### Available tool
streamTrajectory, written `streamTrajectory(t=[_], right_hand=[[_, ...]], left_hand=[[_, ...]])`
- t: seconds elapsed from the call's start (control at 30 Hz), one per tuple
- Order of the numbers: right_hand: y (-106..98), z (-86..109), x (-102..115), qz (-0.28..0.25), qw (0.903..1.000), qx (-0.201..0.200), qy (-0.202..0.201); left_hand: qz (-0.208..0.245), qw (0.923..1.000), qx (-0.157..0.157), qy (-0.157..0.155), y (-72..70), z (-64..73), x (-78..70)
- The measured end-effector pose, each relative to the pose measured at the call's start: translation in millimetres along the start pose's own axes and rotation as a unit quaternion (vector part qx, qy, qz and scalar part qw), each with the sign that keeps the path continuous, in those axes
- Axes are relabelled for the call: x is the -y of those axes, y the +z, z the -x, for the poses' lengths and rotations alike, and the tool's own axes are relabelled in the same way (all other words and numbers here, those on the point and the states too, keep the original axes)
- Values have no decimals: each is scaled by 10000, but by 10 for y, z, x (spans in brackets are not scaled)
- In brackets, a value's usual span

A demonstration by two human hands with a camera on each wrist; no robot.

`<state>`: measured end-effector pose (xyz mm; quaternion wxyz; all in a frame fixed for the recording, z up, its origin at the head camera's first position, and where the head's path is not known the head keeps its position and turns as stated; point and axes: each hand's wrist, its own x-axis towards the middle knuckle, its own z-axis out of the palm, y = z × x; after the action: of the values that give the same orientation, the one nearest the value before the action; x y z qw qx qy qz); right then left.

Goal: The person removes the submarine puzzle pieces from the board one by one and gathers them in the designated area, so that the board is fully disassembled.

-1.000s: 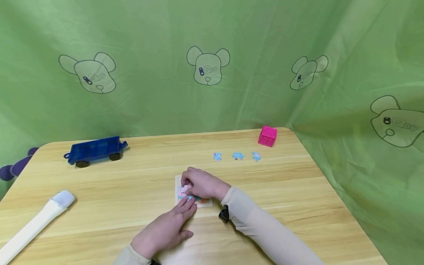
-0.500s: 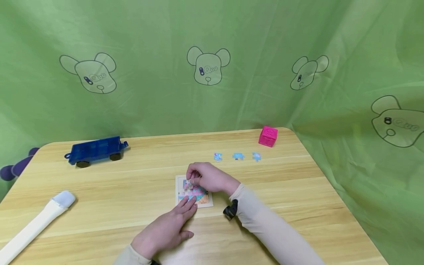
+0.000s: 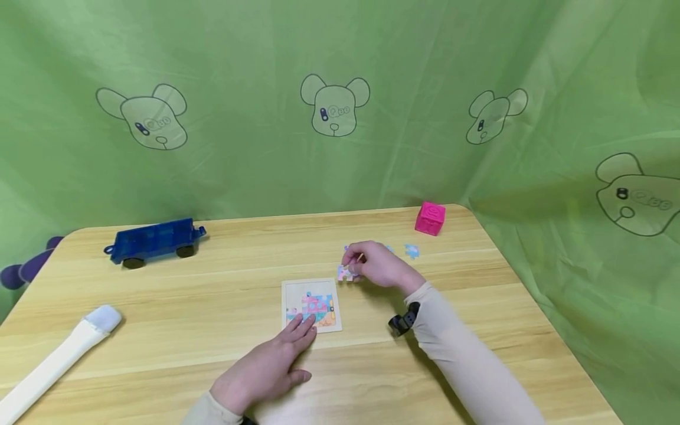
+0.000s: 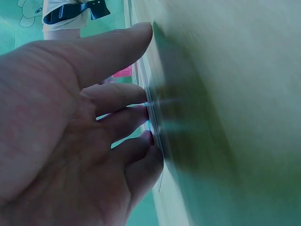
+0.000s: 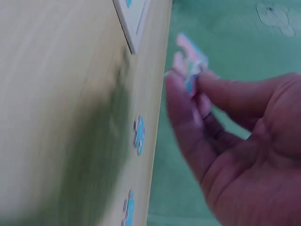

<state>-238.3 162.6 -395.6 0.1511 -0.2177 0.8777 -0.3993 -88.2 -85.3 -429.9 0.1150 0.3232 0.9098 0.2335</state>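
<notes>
My left hand (image 3: 265, 365) lies with its fingers extended, fingertips resting on the lower edge of a small square jigsaw tray (image 3: 284, 298). Joined pieces with a pink and blue picture (image 3: 317, 305) fill the tray's lower and right part. To the upper right of the tray, my right hand (image 3: 379, 264) pinches a pink and blue puzzle piece (image 3: 343, 274) between thumb and fingers, held off the table in the right wrist view. Loose blue pieces lie behind that hand: one shows whole (image 3: 411, 251), the others are partly hidden by it.
A pink cube (image 3: 430, 218) sits at the back right of the wooden table (image 3: 212, 330). At the back left stands a blue toy wagon (image 3: 155, 241). A white padded bar (image 3: 64, 360) extends over the left front. Green fabric (image 3: 255, 147) hangs behind and to the right.
My right hand has lifted a puzzle piece out of the tray and carried it to the upper right, towards the loose pieces. The left hand has stayed in place.
</notes>
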Motion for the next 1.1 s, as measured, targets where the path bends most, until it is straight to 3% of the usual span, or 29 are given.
streamTrajectory(t=[0.27,0.57,1.1], right_hand=[[-54,-6,-178,100,9977,-44,665],[-10,-67,-273,985,9930,-176,632],[31,-99,-305,1190,9891,-514,697]], left_hand=[[50,10000,42,-32,-1,1,-2],[28,9998,147,-104,-8,-5,-5],[-87,9998,142,-73,-18,-5,16]])
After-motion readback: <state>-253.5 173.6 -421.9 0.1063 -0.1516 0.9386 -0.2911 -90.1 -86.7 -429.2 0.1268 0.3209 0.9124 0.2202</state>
